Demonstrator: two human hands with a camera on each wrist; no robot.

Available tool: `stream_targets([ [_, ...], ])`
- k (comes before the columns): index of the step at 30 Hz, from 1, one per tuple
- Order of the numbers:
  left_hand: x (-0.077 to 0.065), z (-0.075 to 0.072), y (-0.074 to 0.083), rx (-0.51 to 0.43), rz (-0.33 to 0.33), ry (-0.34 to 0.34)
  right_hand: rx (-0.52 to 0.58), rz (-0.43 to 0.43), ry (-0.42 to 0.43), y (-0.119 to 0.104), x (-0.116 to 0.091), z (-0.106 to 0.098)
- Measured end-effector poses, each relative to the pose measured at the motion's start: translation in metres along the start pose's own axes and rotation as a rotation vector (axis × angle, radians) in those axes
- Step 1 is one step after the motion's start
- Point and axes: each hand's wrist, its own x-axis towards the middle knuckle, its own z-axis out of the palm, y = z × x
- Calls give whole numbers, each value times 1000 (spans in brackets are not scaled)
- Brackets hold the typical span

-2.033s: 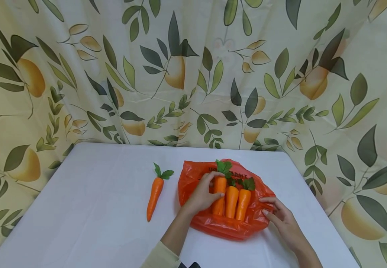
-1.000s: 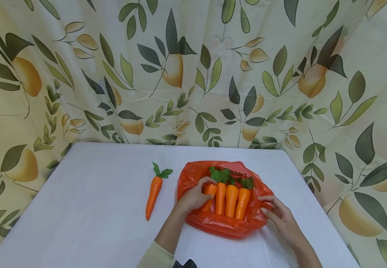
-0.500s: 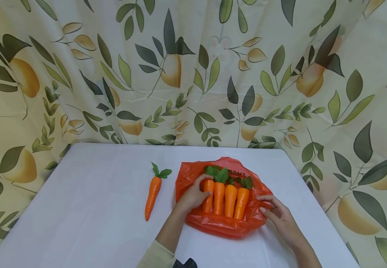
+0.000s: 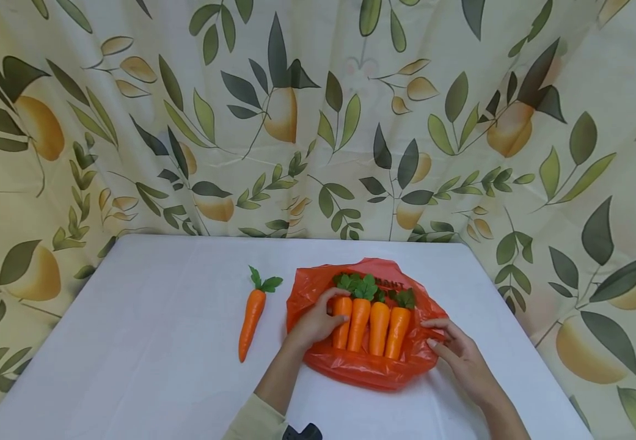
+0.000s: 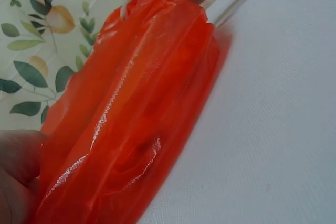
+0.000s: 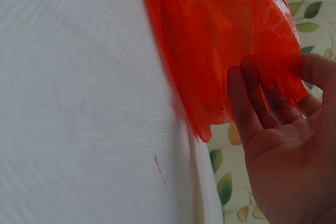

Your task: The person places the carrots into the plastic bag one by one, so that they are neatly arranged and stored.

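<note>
An orange-red plastic bag [image 4: 372,374] lies on the table with its mouth open toward me. Several orange carrots with green leafy tops stand side by side in it, their lower ends hidden by the bag's front fold. My left hand [image 4: 314,320] grips the leftmost carrot [image 4: 341,330], thumb in front and fingers near its top. At the bag's right edge, my right hand [image 4: 463,360] holds the plastic between thumb and fingers; the right wrist view shows the fingers [image 6: 244,100] behind the thin film. One more carrot [image 4: 253,321] lies on the table left of the bag.
The table [image 4: 158,342] has a white cover. Behind it hangs a curtain [image 4: 318,183] printed with leaves and fruit. A dark device [image 4: 302,431] sits at my left wrist, by the light sleeve [image 4: 257,418].
My left hand has moved left with its carrot, which tilted and then came upright at the row's left end. Another carrot beside it came into view. My right hand stays on the bag's edge.
</note>
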Motion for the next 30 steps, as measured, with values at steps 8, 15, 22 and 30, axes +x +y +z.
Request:
stream_targets([
  [8,-1,0,0,-44,30,-26,10,-18,0,-4,2,2],
  [15,-4,-3,5,9,37,-10,11,-23,9,-6,1,3],
  [22,-10,-6,15,26,21,17,-4,-5,16,-6,-1,3],
  [30,-22,-18,31,26,198,5,-9,-11,22,-6,-2,3],
])
